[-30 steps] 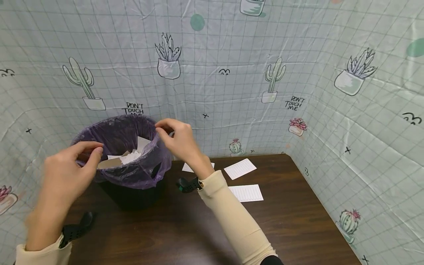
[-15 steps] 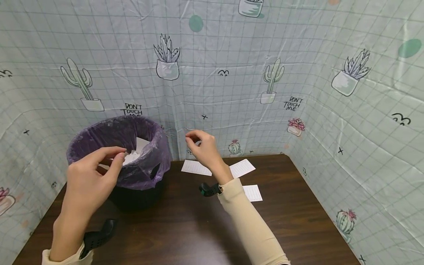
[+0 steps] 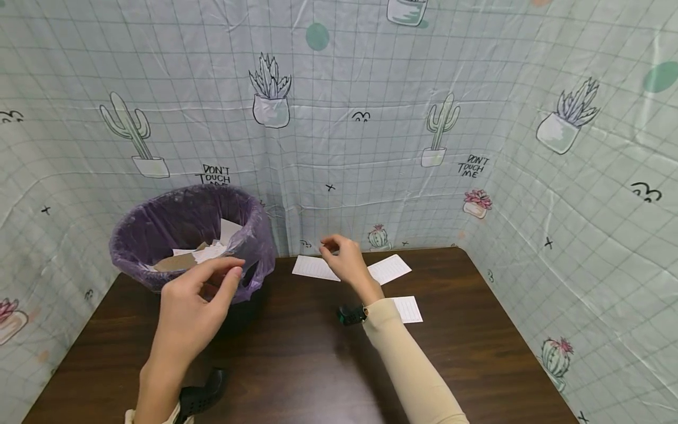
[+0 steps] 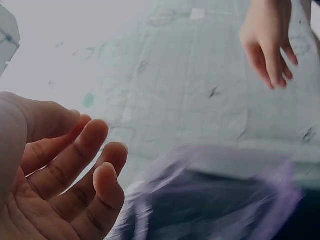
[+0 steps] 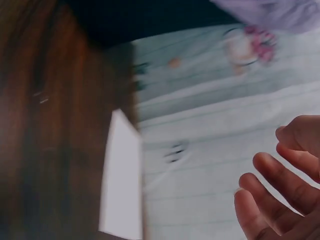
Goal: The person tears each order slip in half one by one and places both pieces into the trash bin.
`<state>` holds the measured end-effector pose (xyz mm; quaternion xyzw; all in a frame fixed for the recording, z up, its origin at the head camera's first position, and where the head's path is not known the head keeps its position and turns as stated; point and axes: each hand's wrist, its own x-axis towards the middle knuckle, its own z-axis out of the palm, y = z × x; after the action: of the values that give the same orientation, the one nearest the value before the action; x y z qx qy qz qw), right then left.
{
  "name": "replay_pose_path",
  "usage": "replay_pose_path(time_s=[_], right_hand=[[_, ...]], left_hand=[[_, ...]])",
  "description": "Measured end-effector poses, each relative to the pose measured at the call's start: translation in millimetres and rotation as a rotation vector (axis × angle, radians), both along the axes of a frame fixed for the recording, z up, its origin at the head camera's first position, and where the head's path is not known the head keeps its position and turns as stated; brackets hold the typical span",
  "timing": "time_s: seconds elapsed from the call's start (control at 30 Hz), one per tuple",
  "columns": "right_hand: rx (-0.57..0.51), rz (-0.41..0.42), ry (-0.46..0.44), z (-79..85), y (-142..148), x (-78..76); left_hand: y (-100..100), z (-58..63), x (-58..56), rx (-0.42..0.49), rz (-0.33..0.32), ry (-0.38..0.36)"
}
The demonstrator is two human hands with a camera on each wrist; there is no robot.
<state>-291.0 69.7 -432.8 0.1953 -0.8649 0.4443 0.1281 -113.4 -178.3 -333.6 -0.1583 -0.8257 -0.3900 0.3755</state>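
Note:
A dark bin (image 3: pixel 249 312) lined with a purple plastic bag (image 3: pixel 261 232) stands at the left of the table in the head view. My left hand (image 3: pixel 193 315) hovers in front of it, loosely curled with nothing in the fingers; the left wrist view shows the bare palm and fingers (image 4: pixel 112 187). To the right of the bin, my right hand (image 3: pixel 346 262) is in the air, fingers relaxed and holding nothing. It overlaps two lined white cards, a left one (image 3: pixel 311 267) and a right one (image 3: pixel 391 269). A third card (image 3: pixel 409 309) is partly hidden by the sleeve.
Scraps of white paper (image 3: pixel 210 252) and brown cardboard (image 3: pixel 177 262) lie inside the bag. Behind the brown wooden table (image 3: pixel 296 365) hangs a grid-patterned cloth (image 3: pixel 339 147) printed with cacti, which also encloses the sides.
Both hands have come away from the bag's rim and moved right. The left one now hovers before the bin; the right one has lowered toward the cards.

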Motion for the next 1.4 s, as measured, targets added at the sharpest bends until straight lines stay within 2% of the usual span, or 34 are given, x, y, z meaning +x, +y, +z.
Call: replay_pose_path(time_s=[0.13, 0.27, 0.37, 0.5, 0.63, 0.77, 1.03, 1.27, 1.4], right_hand=[[0.003, -0.001, -0.086, -30.0, 3.1, -3.9], [0.013, 0.0, -0.184, -57.6, 6.3, -3.0], [0.02, 0.012, -0.238, -71.3, 9.5, 0.5], [0.049, 0.031, -0.269, -81.4, 11.5, 5.6], [0.067, 0.026, -0.234, -85.9, 11.9, 5.6], [0.078, -0.012, -0.185, -88.1, 12.1, 2.3], [0.133, 0.009, -0.175, -87.1, 18.5, 8.7], [0.21, 0.074, -0.212, -79.9, 32.9, 23.6], [0.212, 0.095, -0.227, -72.8, 36.7, 24.4]], left_hand=[[14.6, -22.2, -1.9, 0.02, -0.043, -0.057], [28.8, -49.6, -4.8, 0.037, -0.088, -0.153], [38.2, -67.4, -6.3, 0.058, -0.115, -0.244], [47.1, -86.8, -5.2, 0.079, -0.13, -0.354], [51.4, -100.9, -5.0, 0.094, -0.143, -0.399], [52.4, -113.7, -11.6, 0.101, -0.151, -0.441], [49.9, -145.0, -30.5, -0.013, -0.107, -0.568], [48.7, -153.4, -39.5, -0.08, -0.113, -0.57], [48.9, -154.2, -43.6, -0.095, -0.111, -0.57]])
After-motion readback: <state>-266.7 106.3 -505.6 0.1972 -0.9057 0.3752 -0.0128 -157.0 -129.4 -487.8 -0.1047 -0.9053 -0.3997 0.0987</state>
